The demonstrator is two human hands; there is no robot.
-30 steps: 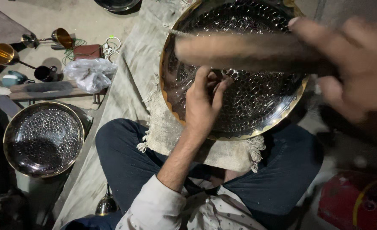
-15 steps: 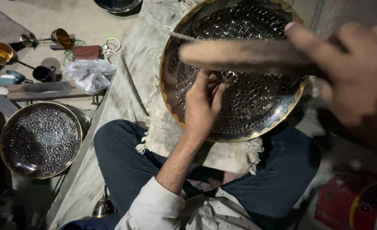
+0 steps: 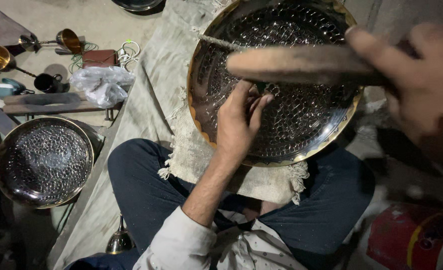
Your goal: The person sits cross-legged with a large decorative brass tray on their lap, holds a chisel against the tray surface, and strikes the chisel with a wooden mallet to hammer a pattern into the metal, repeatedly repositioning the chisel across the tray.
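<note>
Brass, hammered and shiny, the large tray (image 3: 291,115) rests on cloth (image 3: 201,150) over the lap. Left hand (image 3: 239,120) pinches a small tool near its centre; right hand (image 3: 416,80), at three o'clock, grips a wooden mallet (image 3: 291,64).

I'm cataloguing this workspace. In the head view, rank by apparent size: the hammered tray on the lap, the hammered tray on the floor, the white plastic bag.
1. Hammered tray on the lap, though nearer the camera, so unsure
2. Hammered tray on the floor
3. White plastic bag
</note>
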